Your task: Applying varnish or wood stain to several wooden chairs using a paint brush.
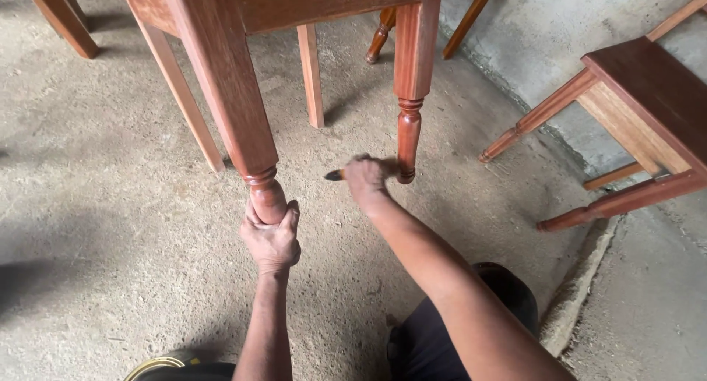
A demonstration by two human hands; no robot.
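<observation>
Rough grey concrete floor (110, 226), dusty and pitted, runs under everything and meets a paler concrete wall (560, 27) beyond the right hand. Item one: reddish-brown varnished wooden table (294, 2), top cut off by the upper edge, only apron and legs showing. Item two: near turned table leg (247, 116), square above, rounded at the foot; the left hand (271, 237) wraps its fingers closed around the bulbous foot, hiding where it meets the floor. Item three: far turned table leg (409, 94), just beyond the right hand (366, 178), which is clenched around a small dark tool with a yellowish band (335, 175); only its tip shows to the left of the fist, the rest is hidden, so its kind cannot be told. Whether the tool touches the leg's foot is unclear. Item four: two plain unvarnished pale wooden legs (313, 72) farther back, between the hands. Item five: second reddish-brown wooden piece of furniture (641, 101), lying tilted well to the right of the right hand, partly cut off by the frame. Item six: round dark container with a yellow rim (173, 366) below the left forearm, mostly cut off; contents not visible. Open floor lies left of the left hand and between the two forearms.
</observation>
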